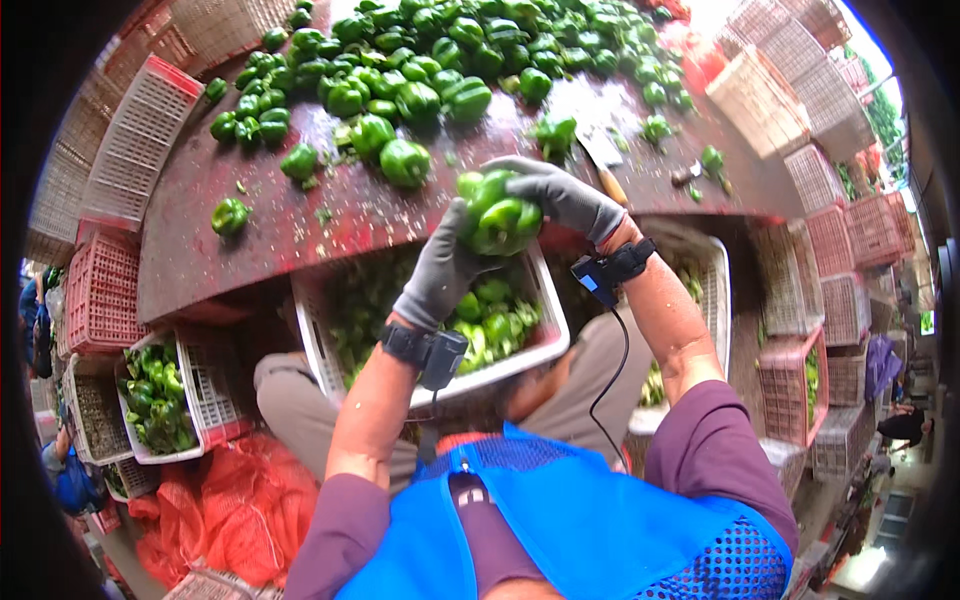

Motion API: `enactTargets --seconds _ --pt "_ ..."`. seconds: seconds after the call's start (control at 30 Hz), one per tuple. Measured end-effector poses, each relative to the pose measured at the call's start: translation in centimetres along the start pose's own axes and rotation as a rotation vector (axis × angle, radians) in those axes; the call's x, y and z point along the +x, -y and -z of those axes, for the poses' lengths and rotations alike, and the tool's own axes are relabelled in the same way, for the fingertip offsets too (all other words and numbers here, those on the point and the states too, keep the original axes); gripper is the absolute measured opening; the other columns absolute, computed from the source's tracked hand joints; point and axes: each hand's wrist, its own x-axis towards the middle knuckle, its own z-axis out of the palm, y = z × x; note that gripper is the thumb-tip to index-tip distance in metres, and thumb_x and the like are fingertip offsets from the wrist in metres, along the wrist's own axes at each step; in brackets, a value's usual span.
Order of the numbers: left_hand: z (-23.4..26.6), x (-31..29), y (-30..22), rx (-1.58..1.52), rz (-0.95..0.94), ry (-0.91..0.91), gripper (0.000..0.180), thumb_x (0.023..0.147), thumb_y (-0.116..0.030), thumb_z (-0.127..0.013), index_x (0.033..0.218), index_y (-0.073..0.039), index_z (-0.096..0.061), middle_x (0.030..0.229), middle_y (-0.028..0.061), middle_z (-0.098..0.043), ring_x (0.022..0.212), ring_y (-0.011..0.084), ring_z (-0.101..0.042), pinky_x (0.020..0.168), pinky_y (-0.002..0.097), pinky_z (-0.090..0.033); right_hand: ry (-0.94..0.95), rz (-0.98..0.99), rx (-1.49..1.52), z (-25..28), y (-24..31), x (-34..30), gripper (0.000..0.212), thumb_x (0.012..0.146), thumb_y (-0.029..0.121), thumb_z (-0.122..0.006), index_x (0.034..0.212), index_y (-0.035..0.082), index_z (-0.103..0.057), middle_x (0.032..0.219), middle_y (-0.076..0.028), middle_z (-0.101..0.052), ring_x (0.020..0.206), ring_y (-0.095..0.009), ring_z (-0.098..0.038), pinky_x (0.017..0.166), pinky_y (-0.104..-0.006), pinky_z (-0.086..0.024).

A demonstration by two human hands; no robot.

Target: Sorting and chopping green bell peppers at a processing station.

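Note:
Both my gloved hands hold one large green bell pepper (497,217) above a white crate (545,345) on my lap. My left hand (440,270), in a grey glove, grips it from below and the left side. My right hand (560,195), also in a grey glove, curls over its top and right side. The crate under it holds more green peppers (490,315). A black device is strapped on each wrist, and a cable runs down from the right one.
A dark red table (330,215) ahead carries a big heap of green peppers (430,60), loose ones (230,215) and a knife (605,165). Stacked pink and white crates (135,145) ring the table. A crate with peppers (155,400) and orange mesh sacks (225,510) lie at my left.

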Motion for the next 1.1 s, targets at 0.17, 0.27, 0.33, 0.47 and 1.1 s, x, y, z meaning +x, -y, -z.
enactTargets --seconds 0.17,0.27,0.33,0.47,1.1 --pt "-1.0 -0.3 9.7 -0.172 0.178 -0.118 0.056 0.098 -0.058 -0.049 0.132 -0.013 -0.055 0.115 0.0050 -0.067 0.096 0.0188 -0.067 0.071 0.0330 -0.055 -0.539 0.085 -0.376 1.1 -9.1 -7.0 0.038 0.105 0.032 -0.048 0.122 0.002 -0.063 0.117 -0.005 -0.067 0.108 -0.014 -0.059 0.098 -0.0298 -0.045" --pt "1.9 0.1 15.4 -0.309 0.320 -0.174 0.052 0.100 -0.053 -0.046 0.127 -0.010 -0.058 0.114 0.0069 -0.066 0.103 0.0196 -0.064 0.091 0.0395 -0.054 -0.722 0.213 -0.577 0.4 -13.5 -10.7 0.037 0.100 0.031 -0.056 0.123 0.002 -0.063 0.119 -0.011 -0.066 0.110 -0.022 -0.061 0.095 -0.0345 -0.047" --pt "3.0 0.1 17.7 -0.218 0.361 -0.290 0.057 0.098 -0.063 -0.042 0.120 -0.014 -0.062 0.105 0.0066 -0.070 0.085 0.0195 -0.069 0.060 0.0298 -0.056 -0.655 0.034 -0.942 0.1 -14.1 -13.2 0.041 0.098 0.036 -0.056 0.122 0.003 -0.065 0.120 -0.016 -0.066 0.112 -0.028 -0.062 0.096 -0.0386 -0.047" --pt "3.1 0.0 20.2 0.026 0.433 -0.384 0.064 0.100 -0.064 -0.034 0.122 -0.011 -0.061 0.101 0.0089 -0.071 0.081 0.0217 -0.071 0.060 0.0336 -0.057 -0.718 -0.457 -1.151 -0.6 -15.1 -15.2 0.054 0.097 0.051 -0.049 0.118 0.003 -0.064 0.111 -0.022 -0.069 0.106 -0.038 -0.065 0.093 -0.0441 -0.049" --pt "6.5 5.3 24.3 1.085 -0.166 -0.700 0.042 0.091 -0.034 -0.061 0.120 -0.004 -0.059 0.111 0.0224 -0.066 0.104 0.0370 -0.064 0.092 0.0427 -0.049 -1.239 0.090 -1.025 2.7 -22.5 -10.0 0.024 0.092 0.027 -0.051 0.088 0.009 -0.065 0.092 -0.014 -0.065 0.091 -0.036 -0.059 0.081 -0.0468 -0.047"
